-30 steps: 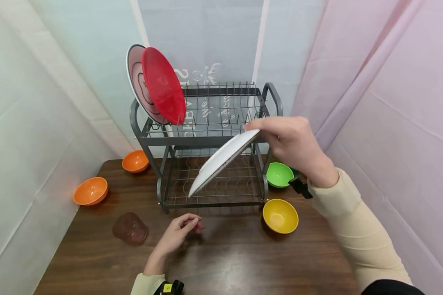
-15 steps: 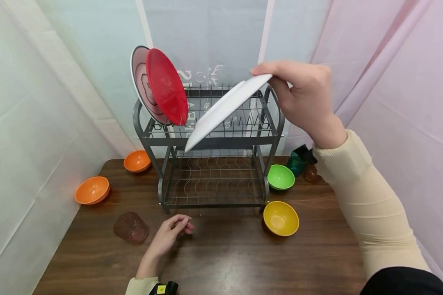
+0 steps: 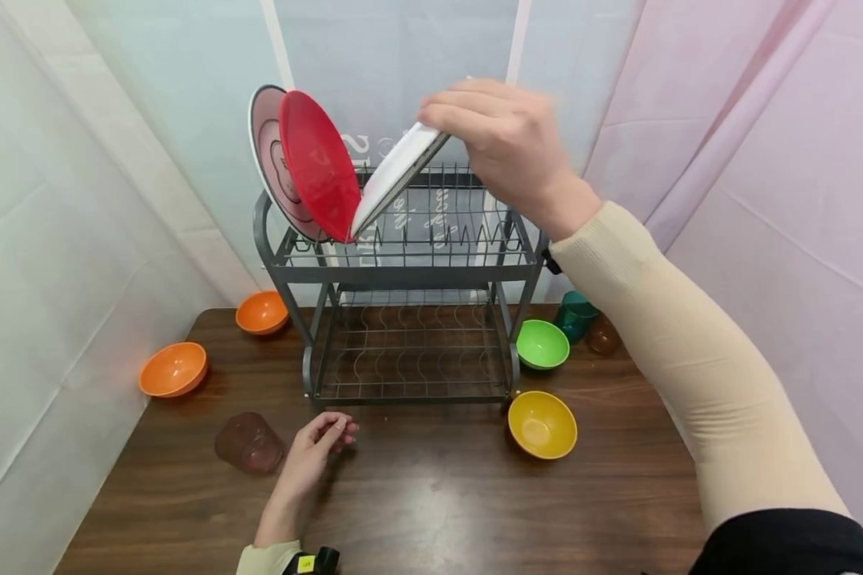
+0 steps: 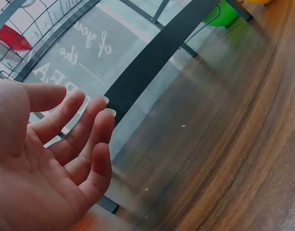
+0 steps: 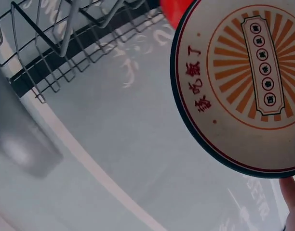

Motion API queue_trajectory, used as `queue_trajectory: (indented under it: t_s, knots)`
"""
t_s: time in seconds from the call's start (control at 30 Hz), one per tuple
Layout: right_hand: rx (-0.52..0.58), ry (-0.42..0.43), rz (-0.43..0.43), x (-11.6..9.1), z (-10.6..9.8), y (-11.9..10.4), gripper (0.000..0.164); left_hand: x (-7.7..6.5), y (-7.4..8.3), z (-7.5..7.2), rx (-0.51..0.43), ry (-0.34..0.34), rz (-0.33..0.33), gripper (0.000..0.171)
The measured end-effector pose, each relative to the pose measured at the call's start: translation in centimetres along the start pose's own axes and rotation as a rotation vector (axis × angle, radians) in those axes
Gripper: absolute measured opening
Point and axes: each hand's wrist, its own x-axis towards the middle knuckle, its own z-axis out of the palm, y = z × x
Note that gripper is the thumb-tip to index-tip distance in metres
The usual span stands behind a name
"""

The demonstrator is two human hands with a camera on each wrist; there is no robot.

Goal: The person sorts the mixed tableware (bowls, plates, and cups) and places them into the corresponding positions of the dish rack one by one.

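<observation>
My right hand (image 3: 507,148) grips a white plate (image 3: 395,177) by its upper edge. Tilted, the plate has its lower edge at the upper tier of the dish rack (image 3: 431,275), right beside the red plate (image 3: 321,168). The right wrist view shows its printed face (image 5: 224,130), with an orange sunburst, red lettering and a dark green rim. Behind the red plate leans a pink plate (image 3: 264,132) with a dark rim. My left hand (image 3: 308,454) is low over the table before the rack; in the left wrist view its relaxed fingers (image 4: 101,168) hold nothing.
Left of the rack are two orange bowls (image 3: 262,312) (image 3: 173,370) and a brownish clear cup (image 3: 250,443) on its side. To the right are a green bowl (image 3: 542,345), a yellow bowl (image 3: 542,425), a teal cup (image 3: 575,316) and a brown cup (image 3: 603,335). Curtains surround the table.
My right hand has lifted the white plate from in front of the rack, then carried it left to the upper tier beside the red plate. My left hand has drifted slightly left.
</observation>
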Motion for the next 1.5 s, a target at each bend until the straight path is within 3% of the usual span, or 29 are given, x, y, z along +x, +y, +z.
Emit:
queue_trajectory:
  t_s: [0.33,0.57,0.7,0.9,1.1,1.5]
  knots:
    - [-0.114,-0.215,-0.236,1.8,3.4,1.1,0.03,-0.2,-0.4,1.0,-0.008,-0.092,-0.061,0.026]
    - [-0.111,-0.361,-0.281,2.5,5.2,1.1,0.028,0.0,-0.3,1.6,0.003,-0.132,-0.053,0.03]
    - [-0.128,-0.433,-0.323,2.4,5.9,0.9,0.028,0.0,-0.2,1.8,0.022,-0.19,-0.042,0.032]
    - [-0.138,-0.49,-0.321,2.8,6.5,0.5,0.027,-0.1,-0.1,1.9,0.047,-0.249,-0.031,0.035]
    - [-0.117,-0.555,-0.306,3.7,7.0,0.0,0.024,-0.1,-0.1,1.9,0.039,-0.247,-0.036,0.034]
    - [-0.103,-0.672,-0.191,4.8,8.5,-1.3,0.021,-0.3,-0.1,1.8,0.046,-0.239,-0.041,0.034]
